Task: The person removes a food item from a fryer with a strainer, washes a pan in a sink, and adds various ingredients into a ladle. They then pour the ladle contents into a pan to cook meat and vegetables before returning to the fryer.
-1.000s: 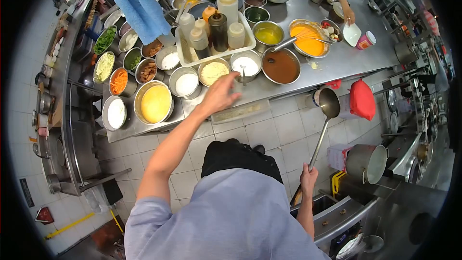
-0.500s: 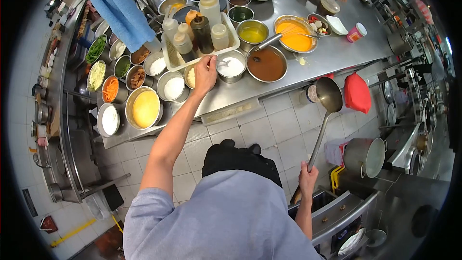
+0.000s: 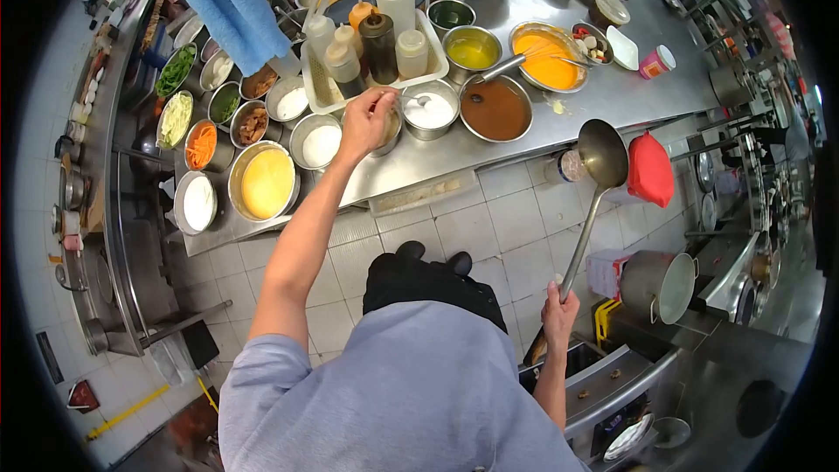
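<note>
My left hand (image 3: pixel 369 119) reaches over the near edge of the steel counter. Its fingers are closed on the handle of a small metal spoon (image 3: pixel 421 100), whose tip is at the white powder in a steel pot (image 3: pixel 430 131). Beneath this hand, a steel container (image 3: pixel 390 135) is partly hidden. Down at my right side, my right hand (image 3: pixel 559 311) grips a long-handled ladle (image 3: pixel 584 232) with its round bowl (image 3: pixel 603 154) uppermost. Brown sauce fills a bowl (image 3: pixel 495 112) right of the powder, with another ladle resting in it.
A white basket (image 3: pixel 322 105) of squeeze bottles stands behind my left hand. Pots of yellow liquid (image 3: pixel 266 180), shredded carrot (image 3: pixel 201 147) and white powder (image 3: pixel 320 145) line the left side. An orange sauce bowl (image 3: pixel 549 59) holds a whisk. A large stockpot (image 3: pixel 657 287) stands at right.
My left hand has shifted slightly left relative to the powder pot, and more of the spoon shows. My right hand still holds the ladle. The whole view has shifted a little.
</note>
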`<state>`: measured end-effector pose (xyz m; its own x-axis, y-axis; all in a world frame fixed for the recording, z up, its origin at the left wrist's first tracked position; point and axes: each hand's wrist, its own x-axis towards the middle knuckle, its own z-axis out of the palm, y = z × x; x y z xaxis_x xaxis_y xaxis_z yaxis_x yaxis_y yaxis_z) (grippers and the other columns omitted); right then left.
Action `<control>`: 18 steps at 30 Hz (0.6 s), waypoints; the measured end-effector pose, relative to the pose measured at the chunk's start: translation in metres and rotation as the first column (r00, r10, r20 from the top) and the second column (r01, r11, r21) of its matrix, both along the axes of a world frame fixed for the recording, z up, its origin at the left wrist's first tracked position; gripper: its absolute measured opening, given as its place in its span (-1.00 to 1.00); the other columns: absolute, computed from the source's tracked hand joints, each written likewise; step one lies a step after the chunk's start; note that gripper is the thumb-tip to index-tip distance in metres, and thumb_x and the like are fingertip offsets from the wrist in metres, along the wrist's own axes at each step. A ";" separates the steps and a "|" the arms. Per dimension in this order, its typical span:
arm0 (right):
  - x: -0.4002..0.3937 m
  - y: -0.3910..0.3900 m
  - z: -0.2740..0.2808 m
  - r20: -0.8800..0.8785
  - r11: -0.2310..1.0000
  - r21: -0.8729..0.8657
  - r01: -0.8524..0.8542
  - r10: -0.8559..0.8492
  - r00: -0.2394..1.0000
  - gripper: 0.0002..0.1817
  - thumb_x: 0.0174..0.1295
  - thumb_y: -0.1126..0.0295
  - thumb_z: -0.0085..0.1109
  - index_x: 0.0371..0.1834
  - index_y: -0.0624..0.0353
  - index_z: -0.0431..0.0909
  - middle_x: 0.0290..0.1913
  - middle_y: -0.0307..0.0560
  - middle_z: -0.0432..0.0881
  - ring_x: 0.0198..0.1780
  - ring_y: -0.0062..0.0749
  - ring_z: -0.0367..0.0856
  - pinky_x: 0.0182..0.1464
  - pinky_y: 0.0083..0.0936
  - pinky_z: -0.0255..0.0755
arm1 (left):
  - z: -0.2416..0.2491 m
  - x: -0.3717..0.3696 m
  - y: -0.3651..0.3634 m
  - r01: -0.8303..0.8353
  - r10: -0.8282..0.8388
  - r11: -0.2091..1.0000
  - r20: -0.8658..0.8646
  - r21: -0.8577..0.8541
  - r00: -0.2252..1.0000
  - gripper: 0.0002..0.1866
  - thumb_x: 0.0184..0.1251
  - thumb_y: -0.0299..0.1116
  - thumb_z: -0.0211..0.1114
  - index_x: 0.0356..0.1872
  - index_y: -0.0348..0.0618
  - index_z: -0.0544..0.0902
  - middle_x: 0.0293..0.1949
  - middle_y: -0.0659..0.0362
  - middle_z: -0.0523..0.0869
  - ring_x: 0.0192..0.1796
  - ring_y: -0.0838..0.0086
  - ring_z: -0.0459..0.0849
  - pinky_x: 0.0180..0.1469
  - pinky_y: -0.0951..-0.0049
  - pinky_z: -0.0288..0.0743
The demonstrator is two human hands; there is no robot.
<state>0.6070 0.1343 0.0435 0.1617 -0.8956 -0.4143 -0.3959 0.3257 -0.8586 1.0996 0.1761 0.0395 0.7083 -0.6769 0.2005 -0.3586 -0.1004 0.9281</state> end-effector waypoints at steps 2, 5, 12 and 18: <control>0.004 0.001 0.004 -0.015 1.000 -0.016 0.000 -0.001 1.000 -0.61 0.39 0.24 0.18 -0.57 0.01 0.27 -0.70 -0.46 0.23 -0.70 -0.78 0.18 -0.67 -0.69 0.04 | 0.021 0.001 0.016 0.051 -0.041 0.998 0.239 -0.039 0.970 -0.82 0.43 -0.42 0.18 -0.14 -0.29 0.70 -0.32 0.11 0.73 -0.24 0.50 0.65 -0.14 0.48 0.50; 0.004 0.002 0.004 -0.003 1.000 -0.020 0.002 -0.002 1.000 -0.61 0.39 0.25 0.18 -0.57 0.02 0.27 -0.70 -0.46 0.23 -0.70 -0.79 0.17 -0.68 -0.69 0.04 | 0.048 -0.001 0.045 -0.043 0.092 0.990 0.384 -0.136 0.919 -0.86 0.40 -0.48 0.20 -0.17 -0.29 0.70 -0.30 0.05 0.73 -0.26 0.41 0.68 -0.16 0.46 0.51; 0.024 0.005 0.005 0.077 0.999 0.009 -0.043 0.042 0.996 -0.65 0.41 0.23 0.15 -0.52 0.04 0.30 -0.73 -0.45 0.20 -0.76 -0.74 0.16 -0.74 -0.66 0.04 | 0.016 0.018 0.082 -0.281 0.284 0.958 0.350 -0.061 0.893 -0.84 0.39 -0.41 0.22 -0.19 -0.28 0.69 -0.34 0.02 0.73 -0.37 0.32 0.69 -0.33 0.42 0.50; 0.048 0.005 0.017 0.093 0.995 0.079 -0.060 0.052 0.994 -0.65 0.41 0.23 0.15 -0.50 0.04 0.27 -0.71 -0.44 0.21 -0.75 -0.76 0.15 -0.73 -0.67 0.04 | 0.002 0.022 0.083 -0.444 0.449 0.893 0.080 -0.079 0.890 -0.73 0.47 -0.29 0.13 -0.14 -0.31 0.68 -0.41 0.05 0.74 -0.36 0.44 0.68 -0.31 0.45 0.49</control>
<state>0.6549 0.1396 0.0606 0.2510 -0.8480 -0.4667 -0.3371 0.3754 -0.8634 1.1221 0.2593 0.0412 0.9089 -0.2791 0.3098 -0.3743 -0.2183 0.9013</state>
